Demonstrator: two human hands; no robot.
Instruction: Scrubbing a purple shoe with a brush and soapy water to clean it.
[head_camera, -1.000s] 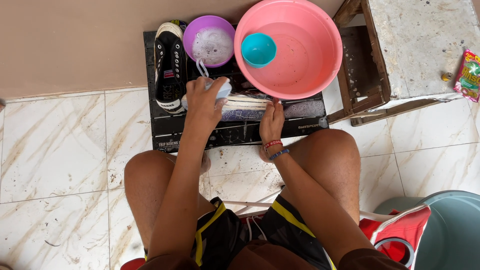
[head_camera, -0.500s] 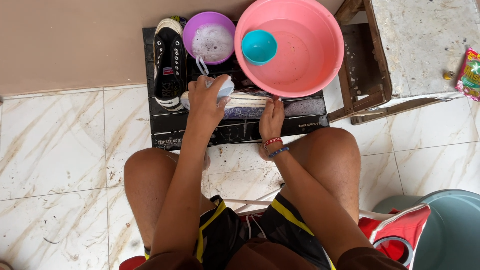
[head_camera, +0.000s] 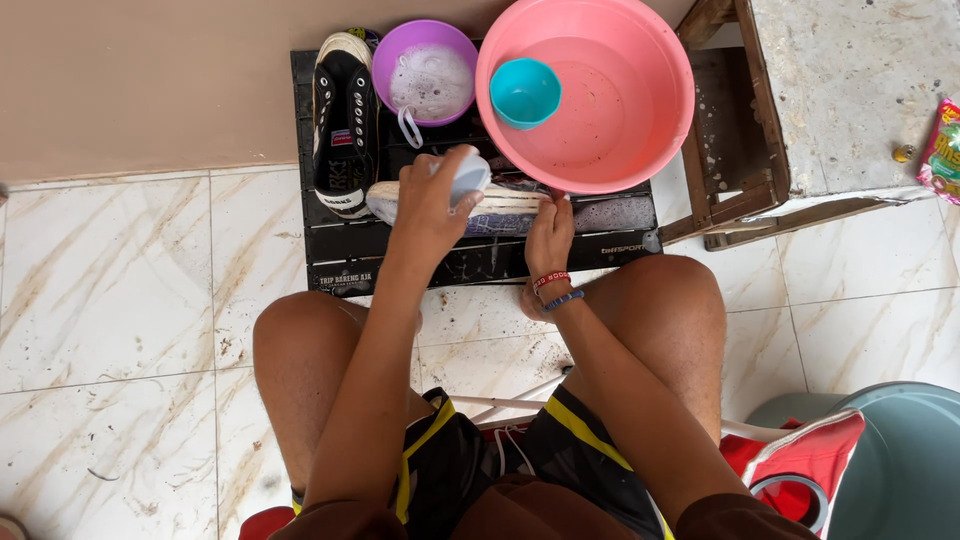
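Scrubbing a white shoe (head_camera: 500, 205) on the black mat (head_camera: 340, 255) | left hand (head_camera: 435, 200) grip clamped on a pale brush (head_camera: 470, 180), right hand (head_camera: 550, 235) pinning the shoe | pink basin (head_camera: 610, 120) at 1 o'clock, touching it | hard stroke could probably slosh it.

A crinkled pink, green and yellow snack packet (head_camera: 942, 150) lies at the far right edge, on the grey stone counter (head_camera: 840, 90).
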